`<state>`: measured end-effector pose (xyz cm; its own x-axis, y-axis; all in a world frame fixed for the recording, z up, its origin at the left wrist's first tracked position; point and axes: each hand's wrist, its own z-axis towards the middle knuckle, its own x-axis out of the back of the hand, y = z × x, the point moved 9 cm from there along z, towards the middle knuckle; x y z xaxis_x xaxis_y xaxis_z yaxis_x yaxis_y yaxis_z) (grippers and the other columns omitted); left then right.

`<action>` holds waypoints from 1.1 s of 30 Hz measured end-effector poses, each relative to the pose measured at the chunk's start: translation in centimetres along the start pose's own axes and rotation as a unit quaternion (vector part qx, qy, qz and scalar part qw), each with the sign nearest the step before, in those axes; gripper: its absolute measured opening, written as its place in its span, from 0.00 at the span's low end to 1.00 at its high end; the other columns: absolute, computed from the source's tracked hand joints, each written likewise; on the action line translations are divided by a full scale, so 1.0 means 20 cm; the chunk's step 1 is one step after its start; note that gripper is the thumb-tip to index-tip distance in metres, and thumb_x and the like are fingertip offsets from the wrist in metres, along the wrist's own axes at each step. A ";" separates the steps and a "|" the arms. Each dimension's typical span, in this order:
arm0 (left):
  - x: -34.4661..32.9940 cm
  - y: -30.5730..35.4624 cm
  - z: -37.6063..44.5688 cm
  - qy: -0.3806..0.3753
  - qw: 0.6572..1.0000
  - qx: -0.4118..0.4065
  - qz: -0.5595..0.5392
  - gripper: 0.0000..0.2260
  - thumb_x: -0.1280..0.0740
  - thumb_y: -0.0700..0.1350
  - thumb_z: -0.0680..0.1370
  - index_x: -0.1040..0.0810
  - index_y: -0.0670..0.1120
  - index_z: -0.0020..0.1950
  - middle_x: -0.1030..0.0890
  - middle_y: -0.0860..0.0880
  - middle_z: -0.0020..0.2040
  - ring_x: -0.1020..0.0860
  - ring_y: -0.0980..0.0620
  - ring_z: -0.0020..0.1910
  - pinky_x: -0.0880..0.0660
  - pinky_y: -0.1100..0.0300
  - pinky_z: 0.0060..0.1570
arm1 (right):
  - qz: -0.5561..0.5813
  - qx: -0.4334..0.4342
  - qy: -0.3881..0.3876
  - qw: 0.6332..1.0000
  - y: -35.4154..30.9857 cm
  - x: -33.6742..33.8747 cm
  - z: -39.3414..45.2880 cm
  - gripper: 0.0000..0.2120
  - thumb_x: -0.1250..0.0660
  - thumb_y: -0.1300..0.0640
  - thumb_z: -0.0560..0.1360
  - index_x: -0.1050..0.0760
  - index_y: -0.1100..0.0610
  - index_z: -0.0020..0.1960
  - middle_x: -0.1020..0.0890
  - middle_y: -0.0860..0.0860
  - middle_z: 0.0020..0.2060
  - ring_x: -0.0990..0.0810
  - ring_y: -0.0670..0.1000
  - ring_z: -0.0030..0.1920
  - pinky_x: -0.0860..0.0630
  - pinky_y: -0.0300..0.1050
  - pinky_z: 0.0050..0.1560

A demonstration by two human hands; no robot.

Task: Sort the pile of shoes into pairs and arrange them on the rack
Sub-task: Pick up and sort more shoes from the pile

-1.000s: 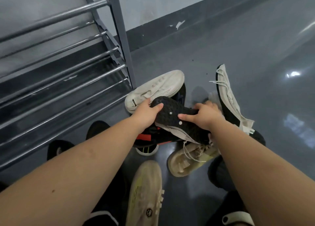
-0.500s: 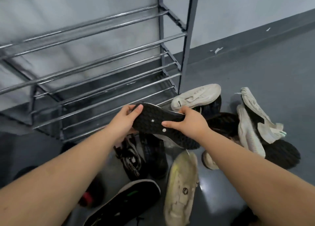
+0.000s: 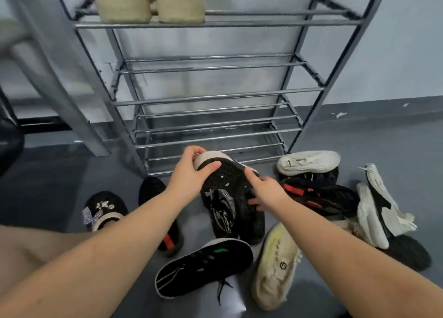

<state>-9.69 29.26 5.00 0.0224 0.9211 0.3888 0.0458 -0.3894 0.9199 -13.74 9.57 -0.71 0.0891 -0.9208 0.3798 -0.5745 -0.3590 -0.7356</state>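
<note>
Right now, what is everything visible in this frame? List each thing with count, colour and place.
shoe rack: one, grey metal, against the wall
woven slippers: two, tan, top shelf
held shoe: one, black sole with white edge, sole up before the bottom shelf
white sneaker: one, floor right of rack
black-and-red shoes: dark, in the right pile; count unclear
white lace-up shoes: about two, far right
cream shoe: one, floor near right forearm
black sneaker with green marks: one, floor centre
patterned black slipper: one, left floor
left hand: grips the held shoe's end
right hand: holds its side
</note>
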 end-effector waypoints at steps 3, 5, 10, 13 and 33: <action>-0.02 0.03 -0.07 0.010 0.999 -0.037 0.020 0.17 0.26 0.51 0.68 0.30 0.55 0.51 0.26 0.61 0.46 0.27 0.58 0.48 0.33 0.68 0.44 | 0.256 -0.088 -0.105 0.957 0.01 -0.20 -0.08 0.30 0.42 0.32 0.72 0.30 0.55 0.62 0.21 0.58 0.54 0.19 0.57 0.49 0.20 0.50 0.43; -0.10 0.06 -0.12 -0.021 0.996 -0.072 0.039 0.19 0.24 0.50 0.66 0.31 0.56 0.50 0.25 0.58 0.50 0.27 0.57 0.51 0.33 0.64 0.49 | 0.366 -0.107 -0.114 0.917 0.00 -0.21 -0.11 0.32 0.39 0.32 0.71 0.29 0.57 0.61 0.22 0.60 0.56 0.19 0.58 0.49 0.19 0.51 0.41; -0.38 0.08 -0.27 -0.166 0.972 -0.124 0.108 0.21 0.26 0.54 0.64 0.35 0.61 0.49 0.34 0.66 0.50 0.30 0.59 0.54 0.35 0.64 0.51 | 0.388 -0.126 -0.077 0.910 0.14 -0.12 -0.14 0.21 0.36 0.43 0.76 0.25 0.56 0.61 0.18 0.53 0.48 0.19 0.51 0.42 0.21 0.42 0.32; -0.37 0.04 -0.25 -0.134 0.988 -0.075 0.032 0.21 0.30 0.61 0.65 0.32 0.61 0.55 0.33 0.62 0.56 0.31 0.59 0.57 0.35 0.67 0.53 | 0.399 -0.134 -0.067 0.904 0.23 -0.09 -0.14 0.14 0.36 0.53 0.77 0.24 0.58 0.60 0.17 0.54 0.44 0.18 0.52 0.41 0.20 0.43 0.32; -0.41 -0.58 -0.36 -0.213 0.870 0.364 -0.257 0.04 0.36 0.42 0.78 0.22 0.45 0.50 0.17 0.47 0.45 0.19 0.49 0.45 0.23 0.52 0.46 | 0.308 -0.119 -0.163 0.930 0.37 -0.29 -0.10 0.15 0.36 0.55 0.78 0.26 0.53 0.64 0.17 0.51 0.52 0.19 0.50 0.51 0.22 0.45 0.42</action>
<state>-17.54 26.12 -8.46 0.1737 0.9493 -0.2619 0.7753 0.0322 0.6308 -20.09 12.63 -7.26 -0.0966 -0.9517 -0.2916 -0.7580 0.2602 -0.5981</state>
